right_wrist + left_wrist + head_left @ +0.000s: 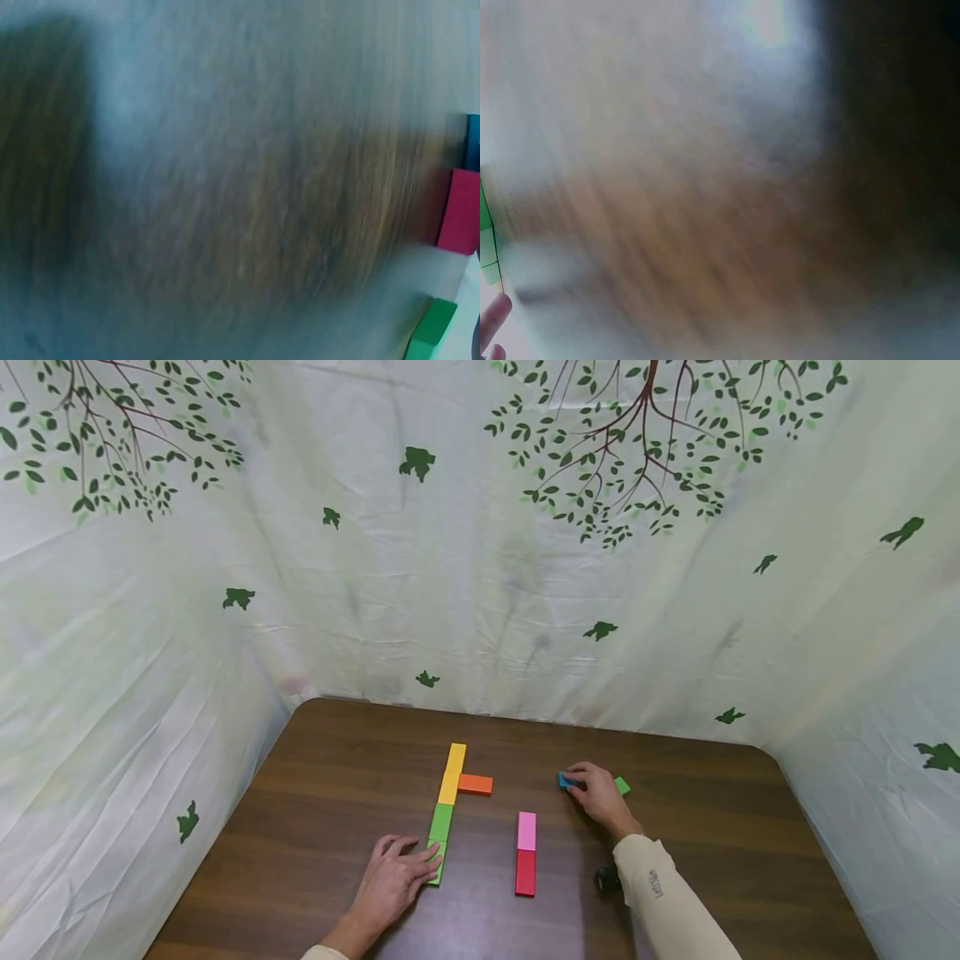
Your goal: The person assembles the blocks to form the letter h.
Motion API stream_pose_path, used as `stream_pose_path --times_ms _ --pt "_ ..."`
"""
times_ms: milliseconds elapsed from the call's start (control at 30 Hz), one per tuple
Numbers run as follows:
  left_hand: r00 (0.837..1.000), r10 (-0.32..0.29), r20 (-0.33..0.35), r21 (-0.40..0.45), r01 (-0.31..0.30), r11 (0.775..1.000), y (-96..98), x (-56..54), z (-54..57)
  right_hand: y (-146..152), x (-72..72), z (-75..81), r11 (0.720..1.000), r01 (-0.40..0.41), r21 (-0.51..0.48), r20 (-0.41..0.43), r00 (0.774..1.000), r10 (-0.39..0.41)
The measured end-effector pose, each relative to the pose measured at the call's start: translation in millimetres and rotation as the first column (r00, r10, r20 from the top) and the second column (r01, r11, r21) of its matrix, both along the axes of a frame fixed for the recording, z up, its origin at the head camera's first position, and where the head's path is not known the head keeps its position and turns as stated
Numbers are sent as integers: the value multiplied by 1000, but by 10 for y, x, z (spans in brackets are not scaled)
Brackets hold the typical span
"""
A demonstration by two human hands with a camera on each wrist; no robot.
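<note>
Several flat blocks form a line on the table: two yellow blocks (452, 768), a green block (441, 822), and a light green block (434, 881) at the near end. My left hand (392, 878) rests its spread fingertips on that light green block. An orange block (476, 785) juts right from the yellow ones. My right hand (602, 795) pinches a blue block (564, 780) at the table's right side. Just beyond that hand lies another green block (622, 786). The right wrist view also has a crimson block (460, 214) beside the blue one; the hand hides it from the head view.
A pink block (527, 831) and a red block (526, 872) lie end to end between the hands. The brown table (360, 752) backs onto a leaf-patterned curtain (465, 568). A small black object (606, 880) sits by the right sleeve. Both wrist views are mostly blurred tabletop.
</note>
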State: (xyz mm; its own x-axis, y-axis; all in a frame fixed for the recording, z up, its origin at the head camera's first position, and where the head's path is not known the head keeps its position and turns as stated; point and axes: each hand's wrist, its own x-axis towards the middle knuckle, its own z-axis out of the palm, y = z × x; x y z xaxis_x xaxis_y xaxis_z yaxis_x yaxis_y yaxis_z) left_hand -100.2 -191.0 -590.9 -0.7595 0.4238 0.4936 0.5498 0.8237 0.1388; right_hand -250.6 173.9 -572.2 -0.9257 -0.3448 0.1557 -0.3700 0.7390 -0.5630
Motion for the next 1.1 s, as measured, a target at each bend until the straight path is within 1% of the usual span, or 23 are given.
stream_pose_path --times_ms 233,367,500,600,767,900,1000,1100 --pt "1000 3 -3 -3 -3 1000 5 2 6 -99 13 -21 1000 -22 -9 -30 999 22" --pt "1000 6 -5 -6 -6 1000 5 2 3 -180 18 -9 1000 -18 2 -13 1000 18" --pt "1000 11 16 -18 -11 1000 2 5 7 -272 11 -9 1000 -18 12 2 1000 18" --pt "1000 9 21 -16 -8 1000 0 6 7 -332 19 -5 999 -41 7 -3 999 41" --pt "1000 -14 -11 -5 14 1000 -4 -8 -4 -406 37 3 997 -80 -16 -31 996 80" --pt "1000 -16 -19 -1 16 1000 -4 -9 -8 -471 28 -2 993 -115 -26 -42 993 114" --pt "1000 -8 -8 -1 8 1000 -6 -7 -9 -526 20 -3 992 -126 -21 -20 992 126" --pt "1000 -4 0 -3 4 1000 -4 -5 -7 -582 21 5 992 -125 -26 26 992 126"
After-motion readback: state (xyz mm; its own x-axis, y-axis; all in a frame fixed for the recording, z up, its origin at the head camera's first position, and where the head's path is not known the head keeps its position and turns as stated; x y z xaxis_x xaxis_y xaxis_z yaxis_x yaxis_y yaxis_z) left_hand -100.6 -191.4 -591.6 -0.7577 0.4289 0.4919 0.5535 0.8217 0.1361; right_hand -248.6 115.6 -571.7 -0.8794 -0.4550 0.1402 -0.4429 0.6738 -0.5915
